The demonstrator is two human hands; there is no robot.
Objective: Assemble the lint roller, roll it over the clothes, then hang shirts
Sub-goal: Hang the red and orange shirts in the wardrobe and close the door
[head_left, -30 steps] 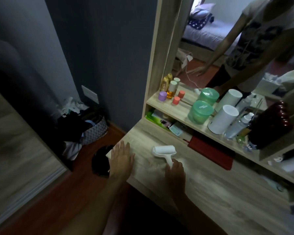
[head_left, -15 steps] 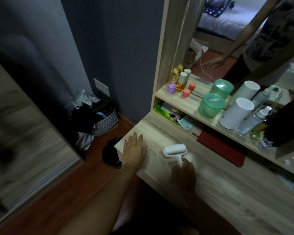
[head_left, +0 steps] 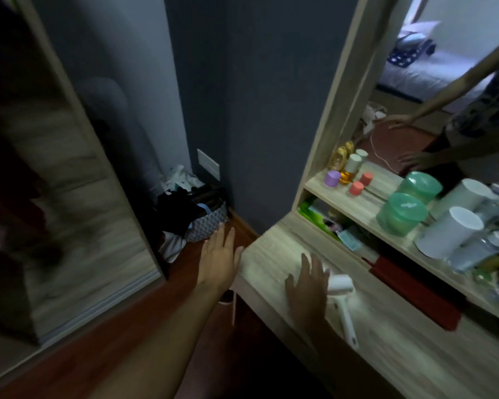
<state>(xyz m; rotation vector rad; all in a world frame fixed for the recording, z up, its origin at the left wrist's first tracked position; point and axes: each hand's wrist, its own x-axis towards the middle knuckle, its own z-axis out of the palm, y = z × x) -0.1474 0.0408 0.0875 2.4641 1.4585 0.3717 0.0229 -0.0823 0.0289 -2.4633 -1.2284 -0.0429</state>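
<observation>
A white lint roller point(head_left: 342, 298) lies on the wooden dressing table point(head_left: 386, 341), its roll toward the shelf and its handle pointing at the near edge. My right hand point(head_left: 307, 289) hovers open just left of the roller, fingers spread, holding nothing. Off the table's left end, over the floor, my left hand point(head_left: 219, 254) is open and flat, also with nothing in it. No shirts on hangers are in view.
A shelf point(head_left: 366, 208) under the mirror carries small bottles, green jars point(head_left: 401, 213) and white cylinders point(head_left: 450, 231). A patterned basket point(head_left: 208, 223) stuffed with dark clothes stands on the floor by the grey wall. A wardrobe sliding door point(head_left: 69, 211) fills the left.
My right hand has let go of the roller's handle and moved left of it. My left hand has slid off the table to the left. The view has swung left.
</observation>
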